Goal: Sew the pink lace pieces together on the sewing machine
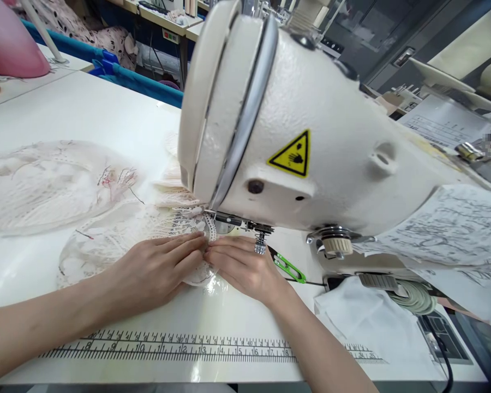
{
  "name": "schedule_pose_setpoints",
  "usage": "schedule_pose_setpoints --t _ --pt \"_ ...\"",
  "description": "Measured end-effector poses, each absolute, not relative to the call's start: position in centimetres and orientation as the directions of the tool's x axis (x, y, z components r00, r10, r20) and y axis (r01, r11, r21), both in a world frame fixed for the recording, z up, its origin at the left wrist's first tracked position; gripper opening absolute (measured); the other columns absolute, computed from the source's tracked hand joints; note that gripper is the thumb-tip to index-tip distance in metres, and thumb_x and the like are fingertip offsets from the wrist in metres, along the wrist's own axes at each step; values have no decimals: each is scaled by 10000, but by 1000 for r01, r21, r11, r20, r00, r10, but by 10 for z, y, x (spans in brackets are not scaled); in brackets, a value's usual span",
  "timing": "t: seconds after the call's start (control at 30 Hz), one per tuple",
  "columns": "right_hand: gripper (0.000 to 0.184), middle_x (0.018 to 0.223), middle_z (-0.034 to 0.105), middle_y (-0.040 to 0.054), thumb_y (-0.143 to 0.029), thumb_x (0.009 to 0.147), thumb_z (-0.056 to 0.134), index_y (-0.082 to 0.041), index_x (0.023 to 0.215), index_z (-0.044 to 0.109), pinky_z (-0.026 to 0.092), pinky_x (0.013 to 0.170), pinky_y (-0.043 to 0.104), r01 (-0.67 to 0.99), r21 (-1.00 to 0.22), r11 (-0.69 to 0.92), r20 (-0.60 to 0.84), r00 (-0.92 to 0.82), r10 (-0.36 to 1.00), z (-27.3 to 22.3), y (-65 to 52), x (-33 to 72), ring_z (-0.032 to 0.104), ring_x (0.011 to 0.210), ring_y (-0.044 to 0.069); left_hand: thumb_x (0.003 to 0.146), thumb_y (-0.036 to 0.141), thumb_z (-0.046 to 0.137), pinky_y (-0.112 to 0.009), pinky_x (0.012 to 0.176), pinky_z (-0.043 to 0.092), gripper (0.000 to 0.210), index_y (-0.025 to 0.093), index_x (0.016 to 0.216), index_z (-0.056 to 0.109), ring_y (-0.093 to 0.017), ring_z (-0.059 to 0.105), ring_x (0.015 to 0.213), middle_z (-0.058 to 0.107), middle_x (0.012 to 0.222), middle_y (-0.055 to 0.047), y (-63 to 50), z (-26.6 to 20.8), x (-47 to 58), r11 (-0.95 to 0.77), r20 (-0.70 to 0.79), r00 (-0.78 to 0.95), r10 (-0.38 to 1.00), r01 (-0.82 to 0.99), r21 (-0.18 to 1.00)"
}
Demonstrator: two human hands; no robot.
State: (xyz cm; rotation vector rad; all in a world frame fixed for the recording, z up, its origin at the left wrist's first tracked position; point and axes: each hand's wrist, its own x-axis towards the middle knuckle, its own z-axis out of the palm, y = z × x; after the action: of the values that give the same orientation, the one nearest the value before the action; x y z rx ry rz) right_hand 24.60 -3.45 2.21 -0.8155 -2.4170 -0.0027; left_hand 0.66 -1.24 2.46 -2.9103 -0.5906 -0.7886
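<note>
White lace fabric (118, 240) with a scalloped edge lies bunched under the head of a sewing machine (237, 136). My left hand (155, 270) rests over the lace, its fingers pressed together and holding it down just in front of the presser foot area. Opposite it, my right hand (243, 267) grips the lace edge, fingertips close to those of the left. Whatever lies beneath both sets of fingertips is hidden. The needle is blocked from sight by the machine head. Green-handled thread snips (288, 267) lie just right of my right hand.
A printed ruler strip (213, 349) runs along the table's front edge. More sheer lace (45, 180) with loose dark and red threads spreads at left. White cloth (372, 316) lies at right, below papers (454, 224) hanging from the machine. A pink object (12, 43) stands far left.
</note>
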Motion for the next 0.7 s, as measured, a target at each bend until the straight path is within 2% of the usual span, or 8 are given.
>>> schedule_pose_setpoints --t 0.27,0.47,0.6,0.7 --pt "222 1000 805 34 -97 1043 526 -176 1026 733 629 915 289 592 -120 797 551 -628 549 27 -33 247 759 964 154 1005 87 398 -414 878 685 300 43 1148 658 -305 735 1169 758 1243 -175 -11 22 9 -926 487 802 346 375 39" --pt "190 987 805 35 -82 1031 541 -162 1049 713 568 781 249 640 -110 761 554 -596 582 29 -35 248 761 945 143 1012 92 404 -386 927 671 308 68 1184 658 -278 727 1190 754 1268 -146 -11 20 10 -916 487 790 372 399 52" --pt "155 1027 804 32 -116 1013 605 -209 1027 728 596 834 276 635 -99 766 476 -646 597 25 -34 247 754 995 165 998 97 415 -381 937 668 298 62 1152 668 -271 745 1152 763 1235 -163 -10 22 9 -917 492 788 371 395 59" --pt "176 1076 804 23 -106 1014 606 -224 1024 736 623 901 299 617 -80 783 462 -673 578 23 -35 241 749 1052 168 902 39 409 -397 947 665 337 60 1105 677 -278 755 1125 763 1225 -176 -9 24 7 -908 489 780 391 415 65"
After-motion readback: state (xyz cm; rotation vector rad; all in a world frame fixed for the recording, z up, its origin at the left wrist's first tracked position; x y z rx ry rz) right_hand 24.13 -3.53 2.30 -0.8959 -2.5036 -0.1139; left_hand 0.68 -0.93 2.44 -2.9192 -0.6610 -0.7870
